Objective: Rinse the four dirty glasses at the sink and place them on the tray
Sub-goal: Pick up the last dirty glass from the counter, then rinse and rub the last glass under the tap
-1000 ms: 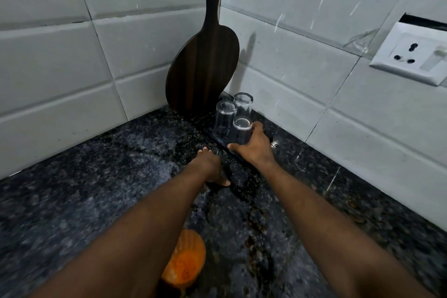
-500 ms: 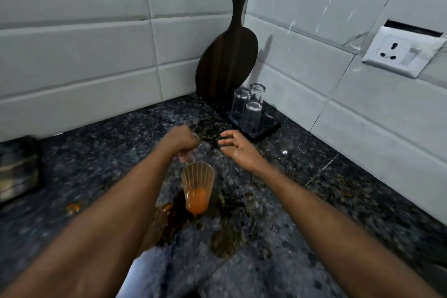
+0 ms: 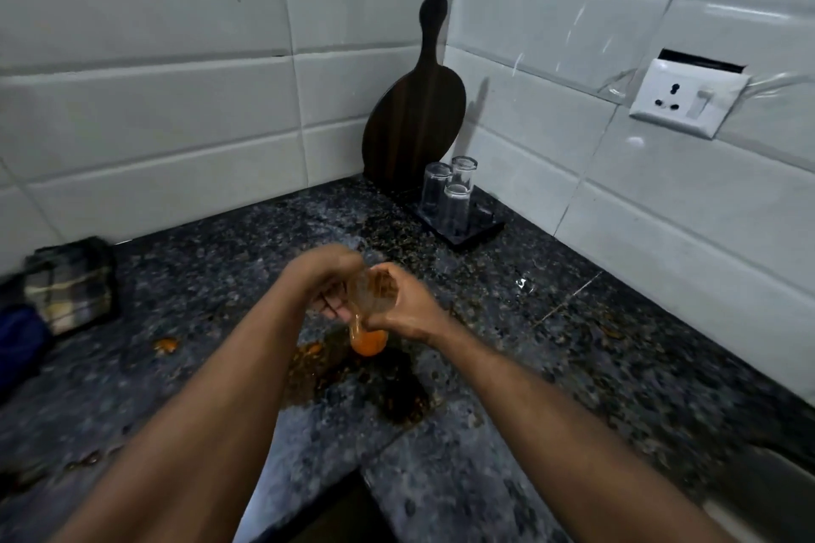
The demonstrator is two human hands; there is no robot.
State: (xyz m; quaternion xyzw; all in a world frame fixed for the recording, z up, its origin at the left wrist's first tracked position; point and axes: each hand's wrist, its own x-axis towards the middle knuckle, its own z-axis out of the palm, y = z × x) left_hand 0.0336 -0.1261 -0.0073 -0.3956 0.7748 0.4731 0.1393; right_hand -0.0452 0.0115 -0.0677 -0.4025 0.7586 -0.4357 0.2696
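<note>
A dirty glass (image 3: 367, 339) with orange liquid in its bottom stands mid-counter. My right hand (image 3: 403, 306) wraps around its right side, and my left hand (image 3: 324, 282) curls around its upper left side; both are blurred by motion. Three clean glasses (image 3: 454, 207) stand upside down on a small black tray (image 3: 483, 229) in the corner, well beyond my hands.
A dark wooden paddle board (image 3: 416, 110) leans in the tiled corner behind the tray. A folded checked cloth (image 3: 70, 284) lies at the left. Orange spill stains (image 3: 353, 384) mark the granite counter. The sink edge (image 3: 348, 494) shows at the bottom. A wall socket (image 3: 688, 101) is on the right.
My right hand left the tray and came back to the orange glass. My left hand closed in on the glass too, so both hands now hold it.
</note>
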